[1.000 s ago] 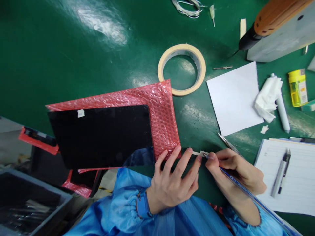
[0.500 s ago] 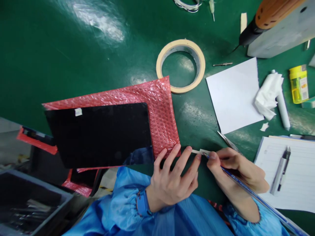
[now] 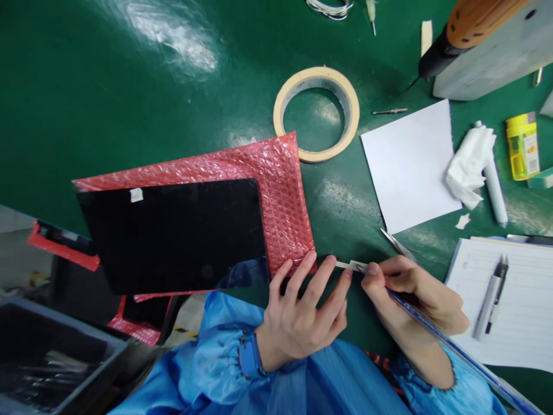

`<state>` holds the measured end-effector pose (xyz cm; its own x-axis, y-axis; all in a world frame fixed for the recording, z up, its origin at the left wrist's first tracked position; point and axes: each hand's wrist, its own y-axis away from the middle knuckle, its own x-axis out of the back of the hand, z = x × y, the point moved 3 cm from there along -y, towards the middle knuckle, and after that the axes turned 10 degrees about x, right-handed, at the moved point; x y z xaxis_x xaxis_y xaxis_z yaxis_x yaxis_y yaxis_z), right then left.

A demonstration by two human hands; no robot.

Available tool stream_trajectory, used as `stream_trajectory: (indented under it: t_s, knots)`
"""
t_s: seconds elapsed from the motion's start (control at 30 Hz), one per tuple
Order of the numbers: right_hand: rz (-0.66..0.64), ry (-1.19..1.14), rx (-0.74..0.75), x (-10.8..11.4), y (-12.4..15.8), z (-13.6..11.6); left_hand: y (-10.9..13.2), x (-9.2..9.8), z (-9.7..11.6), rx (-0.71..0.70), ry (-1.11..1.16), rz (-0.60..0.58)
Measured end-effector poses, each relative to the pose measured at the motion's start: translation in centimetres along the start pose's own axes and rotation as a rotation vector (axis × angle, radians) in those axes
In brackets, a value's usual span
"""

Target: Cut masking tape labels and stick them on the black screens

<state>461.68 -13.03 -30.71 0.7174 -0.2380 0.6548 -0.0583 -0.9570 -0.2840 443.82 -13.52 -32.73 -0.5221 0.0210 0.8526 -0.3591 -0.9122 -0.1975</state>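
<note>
My left hand lies flat with fingers spread, its fingertips touching a corner of the red bubble wrap and the end of a thin pale strip. In my right hand is a long, thin blue pen-like tool, pinched between thumb and fingers. Its tip meets a small whitish piece at the strip's right end. I cannot make out what kind of tool it is. A dark flat screen panel with a small white label rests on the bubble wrap, left of my hands.
A roll of masking tape touches the wrap's upper corner. Pointed metal blades lie beside my right hand. White paper, a crumpled tissue, a yellow lighter and a notebook with pens are at right. An orange-handled tool leans above.
The blue tool's tip has shifted slightly at the small whitish piece. My left hand stays in place, and the whole view has moved by a few pixels.
</note>
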Motion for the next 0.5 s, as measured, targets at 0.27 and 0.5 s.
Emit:
stream_trajectory:
  t_s: [0.27,0.5]
  knots:
    - [0.007,0.018,-0.006,0.39,0.20,-0.11,0.14,-0.10,-0.02,0.002,0.004,-0.007]
    - [-0.015,0.008,0.046,0.37,0.29,0.19,0.17,-0.21,-0.02,-0.011,0.000,0.014]
